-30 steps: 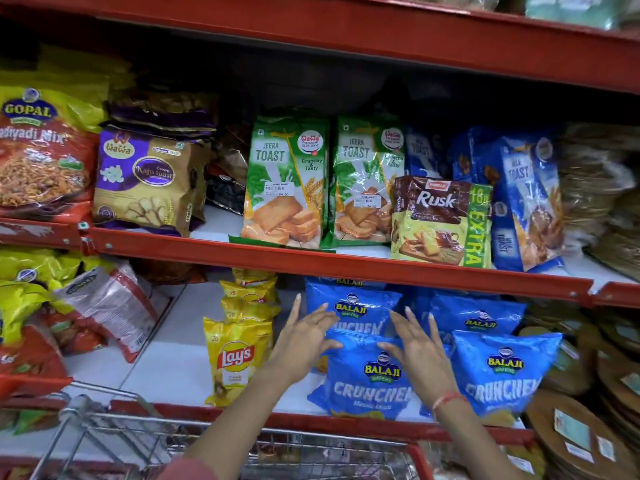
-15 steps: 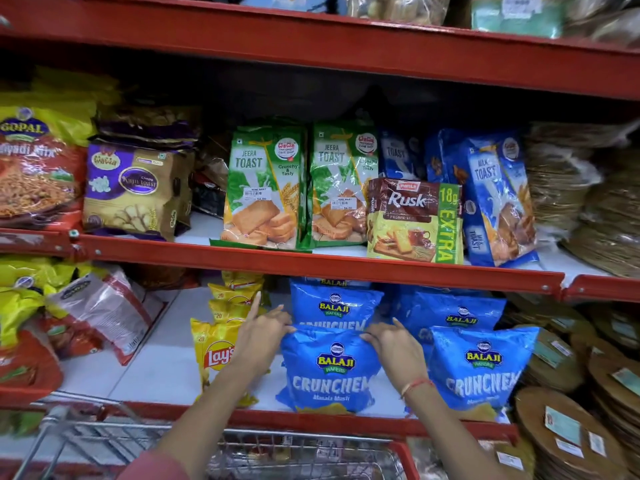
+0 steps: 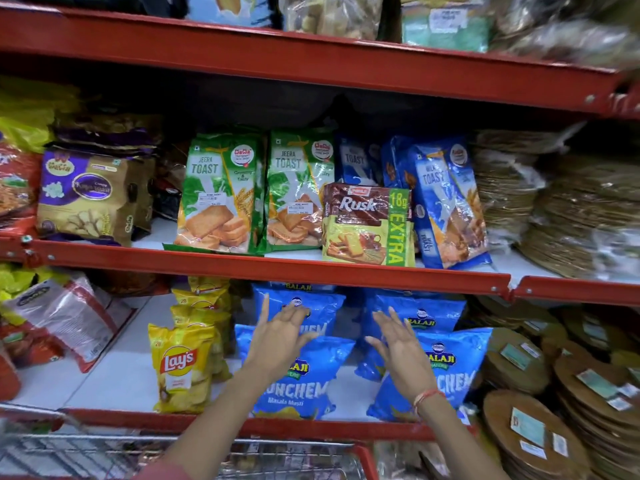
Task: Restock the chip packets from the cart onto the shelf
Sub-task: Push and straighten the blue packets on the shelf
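Blue Balaji Crunchem chip packets stand on the lower shelf (image 3: 114, 379). The front left blue packet (image 3: 301, 386) stands upright, with a second blue packet (image 3: 318, 306) behind it. Another front blue packet (image 3: 453, 368) stands to the right, with one more (image 3: 426, 315) behind it. My left hand (image 3: 280, 337) is spread open over the top of the front left packet. My right hand (image 3: 398, 348) is open, hovering between the two front packets. Neither hand grips anything. Yellow Lay's packets (image 3: 181, 365) stand in a row to the left.
The wire cart (image 3: 104, 455) with its red rim sits below the shelf edge. Stacks of round brown discs in plastic (image 3: 540, 427) fill the right side. Toast and rusk packs (image 3: 367, 223) line the shelf above. Red and white bags (image 3: 65, 317) lie at the left.
Both hands have let go of the front left blue packet and opened, fingers spread. The right hand has drifted right. The view has tilted upward a little.
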A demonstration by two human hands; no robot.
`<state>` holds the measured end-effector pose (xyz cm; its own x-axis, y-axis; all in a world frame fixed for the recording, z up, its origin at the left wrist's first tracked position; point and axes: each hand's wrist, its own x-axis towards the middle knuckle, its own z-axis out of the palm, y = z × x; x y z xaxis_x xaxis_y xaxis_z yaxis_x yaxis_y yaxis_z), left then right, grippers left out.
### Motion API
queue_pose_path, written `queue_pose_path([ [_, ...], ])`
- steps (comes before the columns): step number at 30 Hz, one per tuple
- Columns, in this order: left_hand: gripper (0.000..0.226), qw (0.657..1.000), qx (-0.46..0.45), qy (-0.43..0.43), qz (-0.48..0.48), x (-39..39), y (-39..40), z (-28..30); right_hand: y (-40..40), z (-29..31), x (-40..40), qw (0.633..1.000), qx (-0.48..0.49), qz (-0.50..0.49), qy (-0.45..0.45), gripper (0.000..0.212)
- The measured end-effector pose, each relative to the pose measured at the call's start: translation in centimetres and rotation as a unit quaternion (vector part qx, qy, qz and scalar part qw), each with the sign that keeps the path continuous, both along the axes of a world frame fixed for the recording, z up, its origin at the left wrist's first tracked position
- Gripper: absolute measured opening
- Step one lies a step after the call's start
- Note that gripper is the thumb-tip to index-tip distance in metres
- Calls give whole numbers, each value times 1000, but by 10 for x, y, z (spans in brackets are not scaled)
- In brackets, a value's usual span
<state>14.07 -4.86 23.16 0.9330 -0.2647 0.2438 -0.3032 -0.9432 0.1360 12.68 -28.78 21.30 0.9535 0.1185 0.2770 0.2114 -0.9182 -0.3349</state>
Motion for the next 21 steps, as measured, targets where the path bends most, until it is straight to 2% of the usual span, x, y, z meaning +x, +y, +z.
queue_pose_path([
  [6, 45, 997, 13, -1, -72, 7, -108, 9, -99, -4, 0, 985, -113, -129, 13, 45],
  [10, 38, 995, 21, 11, -99, 16, -154, 7, -144, -4, 2, 974, -144, -173, 30, 43],
  [13, 28, 994, 61, 13, -90, 20, -171, 9, -159, -3, 5, 969, -172, -171, 50, 42],
  [16, 35, 992, 102, -2, -78, 22, -172, 12, -153, -2, 9, 975, -174, -131, 49, 42],
  [21, 26, 985, 142, -6, -94, 25, -161, 3, -138, -10, 10, 992, -105, -64, 7, 23],
])
